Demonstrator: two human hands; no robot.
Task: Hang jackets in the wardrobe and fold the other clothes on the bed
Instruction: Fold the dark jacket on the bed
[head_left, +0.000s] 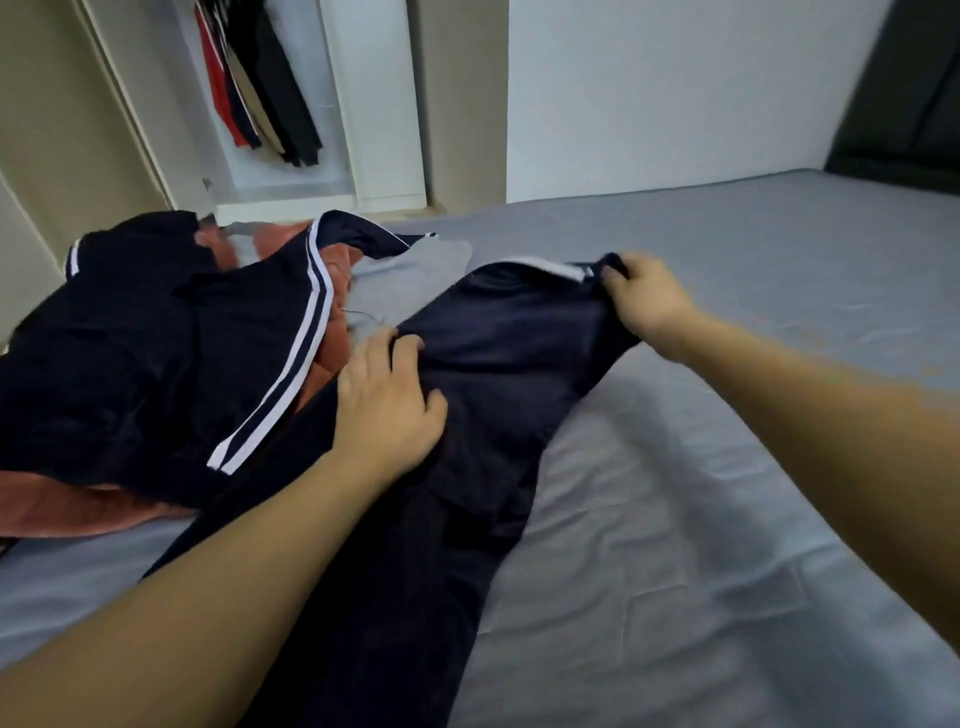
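A dark navy garment (498, 364) lies stretched along the grey bed (727, 467), running from the far middle toward me. My left hand (389, 405) rests flat on its left side with the fingers spread. My right hand (644, 296) pinches its far right corner, beside a white band at the top edge. To the left lies a heap of clothes: a navy jacket with white stripes (171, 353) on top of a rust-orange garment (78, 509), and a light grey piece (415, 265) behind.
The wardrobe (291, 104) stands open at the back left, with several dark, red and beige clothes (260, 83) hanging inside. A white wall runs behind the bed. A dark headboard (904, 104) is at the far right.
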